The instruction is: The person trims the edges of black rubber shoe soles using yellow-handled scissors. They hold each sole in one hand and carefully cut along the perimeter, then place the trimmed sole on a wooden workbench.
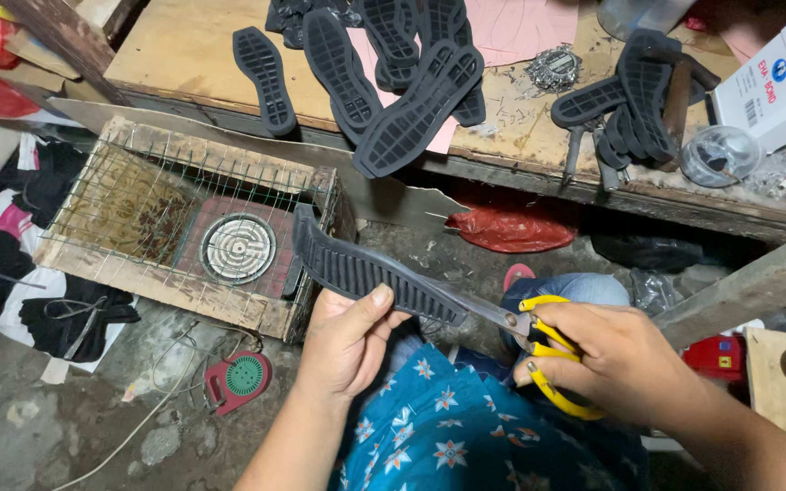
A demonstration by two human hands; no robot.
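My left hand (347, 338) grips a black ridged rubber shoe sole (357, 265), held out over my lap with the thumb on its tread. My right hand (613, 362) holds yellow-handled scissors (539, 350); their blades run along the sole's lower right edge and touch it. Both hands are above my blue flowered clothing (448, 427).
A wooden box with a wire grid and a round coil heater (236, 248) stands to the left. Several black soles (411, 100) lie on the wooden bench (184, 45) ahead, with a white box (780, 82) and a clear cup (719, 155) at right. Red bag (511, 227) below the bench.
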